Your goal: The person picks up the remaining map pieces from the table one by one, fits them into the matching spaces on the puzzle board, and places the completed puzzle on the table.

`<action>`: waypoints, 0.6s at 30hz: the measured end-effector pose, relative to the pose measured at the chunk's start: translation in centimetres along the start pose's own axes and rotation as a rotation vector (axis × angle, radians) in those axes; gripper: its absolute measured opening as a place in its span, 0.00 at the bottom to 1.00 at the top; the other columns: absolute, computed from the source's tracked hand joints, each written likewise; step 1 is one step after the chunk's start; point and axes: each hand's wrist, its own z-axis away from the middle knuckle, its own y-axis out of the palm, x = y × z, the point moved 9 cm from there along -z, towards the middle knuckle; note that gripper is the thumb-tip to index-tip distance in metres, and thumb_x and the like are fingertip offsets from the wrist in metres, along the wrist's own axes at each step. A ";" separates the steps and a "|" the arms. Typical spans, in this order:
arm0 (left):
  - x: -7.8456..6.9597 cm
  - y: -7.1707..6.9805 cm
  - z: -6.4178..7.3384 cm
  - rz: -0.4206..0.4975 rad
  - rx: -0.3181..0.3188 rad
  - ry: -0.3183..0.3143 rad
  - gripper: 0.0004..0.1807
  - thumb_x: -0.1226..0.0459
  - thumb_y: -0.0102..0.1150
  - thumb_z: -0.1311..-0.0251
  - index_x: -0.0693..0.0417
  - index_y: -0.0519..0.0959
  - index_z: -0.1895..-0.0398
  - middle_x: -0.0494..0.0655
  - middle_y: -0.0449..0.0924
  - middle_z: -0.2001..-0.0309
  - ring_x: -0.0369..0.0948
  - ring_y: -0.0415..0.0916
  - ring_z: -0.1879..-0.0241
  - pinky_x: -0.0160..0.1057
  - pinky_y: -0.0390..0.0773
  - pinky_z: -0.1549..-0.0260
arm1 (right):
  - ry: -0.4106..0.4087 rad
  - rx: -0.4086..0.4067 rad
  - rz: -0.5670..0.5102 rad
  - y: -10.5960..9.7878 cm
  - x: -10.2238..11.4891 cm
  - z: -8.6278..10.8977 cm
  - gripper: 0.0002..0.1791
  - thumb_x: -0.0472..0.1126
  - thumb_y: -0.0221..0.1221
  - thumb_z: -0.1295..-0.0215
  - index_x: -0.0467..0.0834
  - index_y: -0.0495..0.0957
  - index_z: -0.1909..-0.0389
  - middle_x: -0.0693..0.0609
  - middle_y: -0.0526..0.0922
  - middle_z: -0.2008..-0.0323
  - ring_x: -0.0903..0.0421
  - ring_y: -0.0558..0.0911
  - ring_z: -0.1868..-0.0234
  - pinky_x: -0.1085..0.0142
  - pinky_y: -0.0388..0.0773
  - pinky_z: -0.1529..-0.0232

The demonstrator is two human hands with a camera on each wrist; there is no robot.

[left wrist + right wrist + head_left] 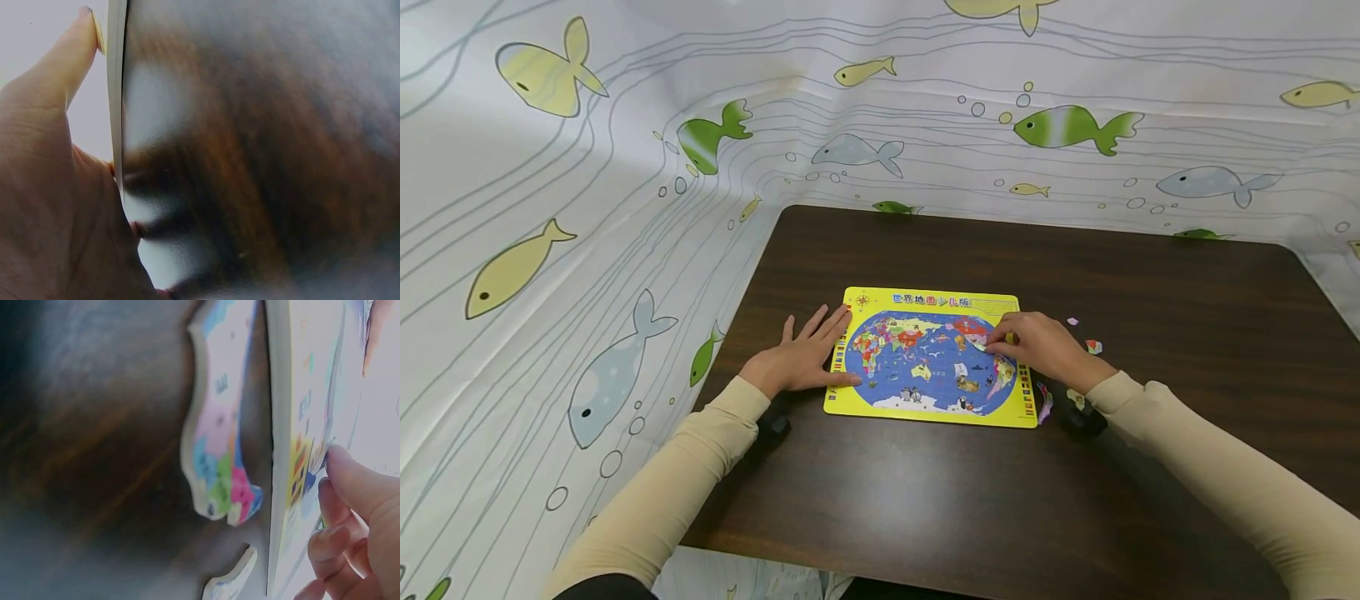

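Map board (842, 402) lies lengthwise, left to right

Left grip (801, 358) spreads its fingers apart across the board's left edge. Rightward of it, the right grip (1036, 342) pinches a small piece (980, 343) over the board's right side. Alongside that edge, nearest this grip, a long pink piece (1043, 405) lies on the table (887, 475).

Dark wood-grain table (1187, 333), far corners rounded, pale glare (891, 508) near front edge. White fish-print cloth (925, 75) rises behind and at left.
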 end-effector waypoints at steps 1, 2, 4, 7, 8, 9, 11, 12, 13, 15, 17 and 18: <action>0.0 0.0 0.0 -0.001 0.002 0.000 0.60 0.23 0.41 0.52 0.38 0.29 0.24 0.36 0.21 0.23 0.47 0.22 0.23 0.69 0.27 0.34 | 0.002 0.003 -0.005 0.0 -0.1 0.0 0.12 0.50 0.66 0.43 0.51 0.86 0.61 0.56 0.83 0.64 0.60 0.78 0.69 0.68 0.76 0.68; 0.0 0.1 0.0 0.000 0.003 0.001 0.60 0.23 0.42 0.52 0.38 0.29 0.24 0.36 0.21 0.23 0.47 0.22 0.23 0.69 0.27 0.34 | 0.005 0.004 -0.010 0.0 -0.1 0.1 0.11 0.50 0.66 0.43 0.51 0.86 0.61 0.57 0.83 0.63 0.60 0.78 0.68 0.68 0.76 0.68; 0.0 0.1 -0.1 -0.002 0.004 0.000 0.60 0.23 0.41 0.52 0.38 0.29 0.24 0.36 0.21 0.23 0.47 0.22 0.23 0.69 0.27 0.34 | 0.009 -0.002 -0.020 -0.2 -0.3 0.2 0.11 0.50 0.66 0.43 0.52 0.86 0.61 0.57 0.83 0.63 0.60 0.77 0.68 0.67 0.76 0.67; 0.1 0.2 -0.2 -0.007 0.002 -0.001 0.60 0.23 0.41 0.52 0.38 0.28 0.24 0.36 0.21 0.23 0.47 0.22 0.23 0.69 0.27 0.34 | 0.025 -0.024 -0.037 -0.7 -0.9 0.3 0.11 0.50 0.65 0.41 0.51 0.86 0.60 0.57 0.83 0.63 0.60 0.77 0.68 0.66 0.75 0.66; 0.1 0.2 -0.2 -0.006 0.000 -0.002 0.60 0.23 0.41 0.53 0.37 0.29 0.24 0.36 0.21 0.23 0.47 0.22 0.23 0.69 0.27 0.34 | 0.035 -0.034 -0.038 -0.9 -1.1 0.4 0.11 0.50 0.65 0.41 0.51 0.86 0.60 0.57 0.83 0.63 0.59 0.76 0.69 0.66 0.75 0.67; 0.1 0.2 -0.2 -0.007 -0.001 -0.003 0.60 0.22 0.40 0.53 0.37 0.29 0.24 0.36 0.21 0.23 0.47 0.22 0.23 0.69 0.27 0.34 | 0.042 -0.044 -0.037 -1.1 -1.4 0.5 0.10 0.49 0.65 0.41 0.51 0.86 0.60 0.57 0.83 0.63 0.59 0.76 0.69 0.66 0.74 0.68; 0.1 0.1 -0.2 -0.010 -0.005 -0.004 0.61 0.22 0.40 0.53 0.38 0.29 0.24 0.36 0.21 0.23 0.47 0.23 0.23 0.69 0.28 0.34 | 0.056 -0.056 -0.044 -1.3 -1.8 0.5 0.10 0.48 0.65 0.41 0.50 0.85 0.60 0.55 0.83 0.62 0.58 0.75 0.69 0.66 0.73 0.68; 0.1 0.1 -0.1 -0.010 -0.005 -0.005 0.61 0.22 0.40 0.53 0.38 0.29 0.24 0.36 0.22 0.23 0.47 0.23 0.23 0.69 0.28 0.33 | 0.063 -0.054 -0.045 -1.3 -1.9 0.5 0.10 0.48 0.65 0.41 0.50 0.85 0.60 0.55 0.83 0.62 0.58 0.74 0.69 0.66 0.73 0.68; 0.1 0.0 -0.1 -0.011 -0.006 -0.006 0.61 0.22 0.41 0.53 0.38 0.29 0.24 0.36 0.22 0.23 0.47 0.23 0.23 0.69 0.28 0.34 | 0.064 -0.050 -0.046 -1.2 -1.8 0.5 0.10 0.48 0.65 0.41 0.50 0.85 0.60 0.54 0.83 0.62 0.57 0.74 0.69 0.66 0.73 0.68; 0.1 0.0 0.0 -0.014 -0.006 -0.006 0.61 0.23 0.41 0.53 0.38 0.29 0.24 0.37 0.22 0.23 0.48 0.23 0.23 0.69 0.29 0.33 | 0.071 -0.038 -0.060 -0.8 -1.6 0.4 0.10 0.49 0.64 0.40 0.49 0.84 0.61 0.54 0.83 0.63 0.57 0.75 0.69 0.66 0.74 0.68; 0.1 0.0 0.0 -0.012 -0.006 -0.005 0.60 0.23 0.42 0.52 0.38 0.29 0.24 0.37 0.22 0.23 0.48 0.23 0.23 0.69 0.29 0.33 | 0.087 -0.016 -0.074 -0.4 -1.4 0.2 0.11 0.51 0.64 0.40 0.49 0.84 0.62 0.54 0.84 0.64 0.58 0.76 0.70 0.66 0.74 0.68; 0.0 0.0 0.0 -0.008 -0.006 -0.002 0.60 0.23 0.42 0.52 0.38 0.29 0.24 0.37 0.22 0.23 0.48 0.23 0.23 0.69 0.29 0.33 | 0.103 -0.007 -0.077 -0.2 -1.4 0.1 0.12 0.53 0.63 0.40 0.50 0.84 0.62 0.55 0.84 0.64 0.58 0.76 0.70 0.66 0.75 0.68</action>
